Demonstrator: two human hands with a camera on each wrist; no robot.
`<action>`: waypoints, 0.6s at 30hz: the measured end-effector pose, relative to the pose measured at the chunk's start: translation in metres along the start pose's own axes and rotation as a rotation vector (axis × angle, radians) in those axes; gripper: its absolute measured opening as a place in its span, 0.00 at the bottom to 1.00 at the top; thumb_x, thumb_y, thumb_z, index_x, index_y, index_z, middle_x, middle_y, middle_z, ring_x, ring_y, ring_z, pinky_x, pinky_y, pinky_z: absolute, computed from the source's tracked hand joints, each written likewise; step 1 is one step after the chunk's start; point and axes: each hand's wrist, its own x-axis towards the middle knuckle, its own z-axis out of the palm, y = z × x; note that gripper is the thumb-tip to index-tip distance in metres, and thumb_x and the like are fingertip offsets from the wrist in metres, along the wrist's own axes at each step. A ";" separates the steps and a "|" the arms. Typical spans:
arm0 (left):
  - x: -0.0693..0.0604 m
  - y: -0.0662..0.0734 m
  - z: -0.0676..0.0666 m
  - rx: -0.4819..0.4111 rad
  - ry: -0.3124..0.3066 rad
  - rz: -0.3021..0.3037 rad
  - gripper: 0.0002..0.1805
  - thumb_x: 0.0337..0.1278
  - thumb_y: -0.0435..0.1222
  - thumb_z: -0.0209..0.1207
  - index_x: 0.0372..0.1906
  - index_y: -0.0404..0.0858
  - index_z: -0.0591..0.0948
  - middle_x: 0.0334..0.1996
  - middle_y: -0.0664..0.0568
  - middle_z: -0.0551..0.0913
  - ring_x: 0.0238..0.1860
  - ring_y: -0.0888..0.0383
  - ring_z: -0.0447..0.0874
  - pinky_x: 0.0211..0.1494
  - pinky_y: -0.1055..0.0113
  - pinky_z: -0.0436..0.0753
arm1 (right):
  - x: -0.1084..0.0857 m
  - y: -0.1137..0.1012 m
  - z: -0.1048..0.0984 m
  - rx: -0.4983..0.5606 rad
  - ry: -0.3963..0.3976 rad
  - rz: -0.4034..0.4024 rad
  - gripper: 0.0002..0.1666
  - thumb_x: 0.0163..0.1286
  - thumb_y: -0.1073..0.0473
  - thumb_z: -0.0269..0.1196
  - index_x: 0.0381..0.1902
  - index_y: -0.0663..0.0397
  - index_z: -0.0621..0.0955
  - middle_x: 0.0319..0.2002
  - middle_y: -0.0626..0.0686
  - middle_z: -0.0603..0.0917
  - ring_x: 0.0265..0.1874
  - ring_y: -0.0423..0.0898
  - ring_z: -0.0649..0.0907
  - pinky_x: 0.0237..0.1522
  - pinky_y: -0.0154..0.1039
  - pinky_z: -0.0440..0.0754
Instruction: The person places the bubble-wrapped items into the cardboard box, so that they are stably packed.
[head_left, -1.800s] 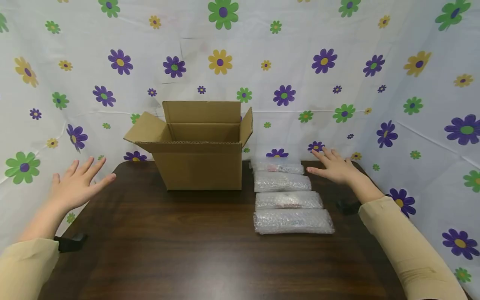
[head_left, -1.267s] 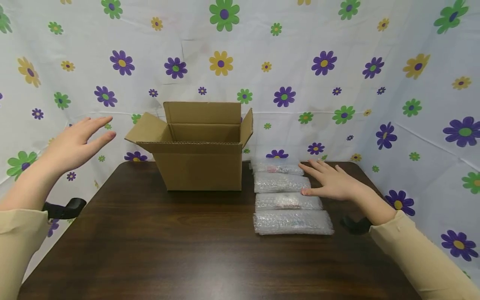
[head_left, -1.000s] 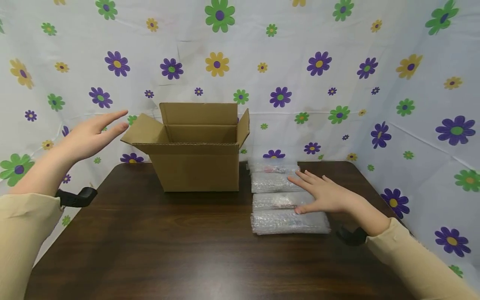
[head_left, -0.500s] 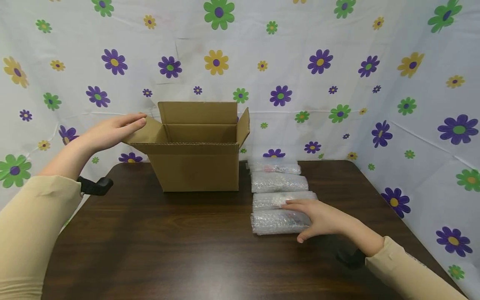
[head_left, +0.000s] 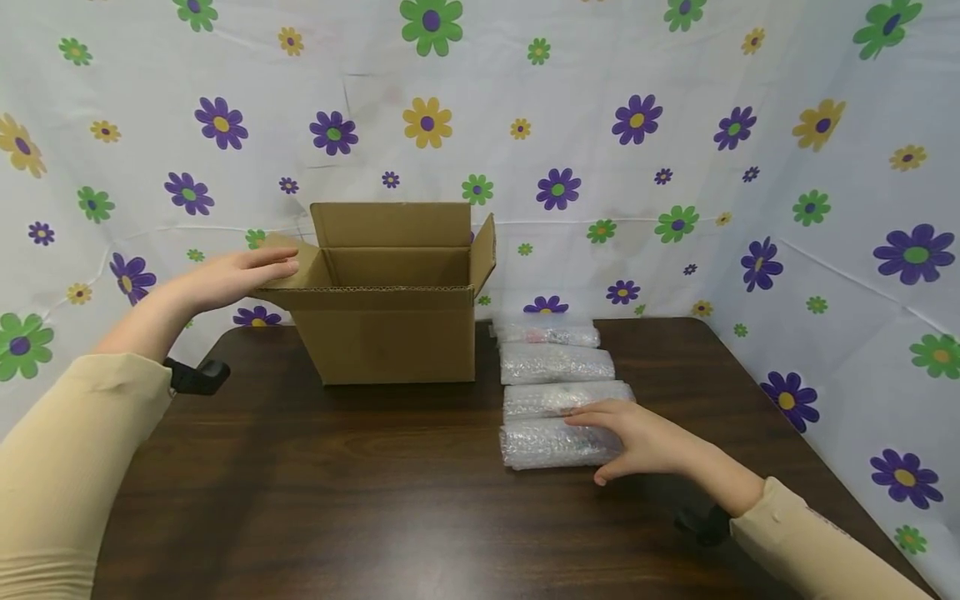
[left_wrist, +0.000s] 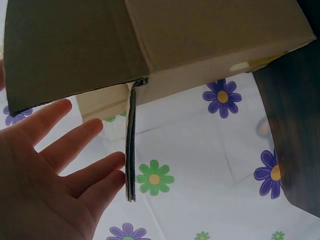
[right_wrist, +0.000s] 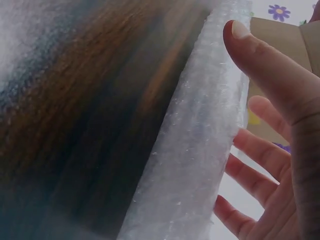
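Observation:
An open cardboard box (head_left: 386, 337) stands at the back of the table, its flaps spread. My left hand (head_left: 228, 279) is at its left flap (head_left: 300, 265), fingers extended; in the left wrist view the hand (left_wrist: 60, 175) lies beside the flap (left_wrist: 70, 45), fingertips close to its edge. Several bubble-wrapped rolls lie in a column right of the box. Over the right end of the nearest roll (head_left: 551, 443) is my right hand (head_left: 648, 437), thumb and fingers spread apart. The right wrist view has the hand (right_wrist: 275, 165) around the roll (right_wrist: 185, 145); whether it touches is unclear.
Three more wrapped rolls (head_left: 566, 400) (head_left: 555, 364) (head_left: 551, 333) lie behind the nearest one. The dark wooden table (head_left: 360, 500) extends in front of the box. A flowered white cloth (head_left: 585, 100) hangs behind and at the sides.
My left hand has moved right from beside the box to its left flap. My right hand has come down and toward me, from the far rolls to the nearest one. Box and rolls stay put.

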 end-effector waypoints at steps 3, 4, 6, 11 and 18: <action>0.000 -0.003 0.003 -0.002 -0.012 0.023 0.40 0.70 0.57 0.45 0.77 0.38 0.52 0.73 0.32 0.53 0.68 0.27 0.53 0.61 0.28 0.56 | 0.000 0.002 0.000 -0.001 0.004 -0.001 0.46 0.47 0.45 0.78 0.65 0.47 0.75 0.63 0.51 0.75 0.61 0.52 0.73 0.57 0.55 0.74; 0.000 -0.004 0.004 -0.007 -0.018 0.031 0.41 0.69 0.56 0.46 0.77 0.38 0.52 0.72 0.31 0.54 0.68 0.27 0.53 0.61 0.28 0.56 | 0.001 0.003 0.000 -0.001 0.005 -0.001 0.46 0.47 0.45 0.78 0.65 0.47 0.76 0.63 0.51 0.75 0.61 0.52 0.73 0.57 0.55 0.75; -0.001 -0.006 0.005 -0.021 -0.034 0.035 0.41 0.68 0.55 0.48 0.77 0.37 0.52 0.72 0.30 0.53 0.68 0.27 0.53 0.61 0.28 0.56 | 0.001 0.003 0.001 0.003 0.005 0.002 0.46 0.47 0.46 0.78 0.64 0.47 0.76 0.63 0.51 0.75 0.61 0.52 0.74 0.57 0.55 0.75; -0.001 -0.008 0.009 -0.033 -0.074 0.021 0.43 0.66 0.55 0.51 0.77 0.38 0.51 0.72 0.30 0.53 0.68 0.27 0.51 0.60 0.27 0.56 | 0.001 0.004 0.002 -0.008 0.017 -0.003 0.43 0.47 0.45 0.78 0.62 0.48 0.78 0.61 0.53 0.76 0.59 0.54 0.74 0.55 0.56 0.75; 0.003 -0.010 0.021 -0.002 -0.103 0.042 0.44 0.64 0.55 0.54 0.76 0.37 0.55 0.72 0.31 0.54 0.68 0.29 0.54 0.61 0.30 0.60 | 0.000 0.003 0.003 0.014 -0.026 0.049 0.42 0.47 0.47 0.78 0.62 0.47 0.78 0.62 0.52 0.75 0.60 0.53 0.73 0.57 0.56 0.74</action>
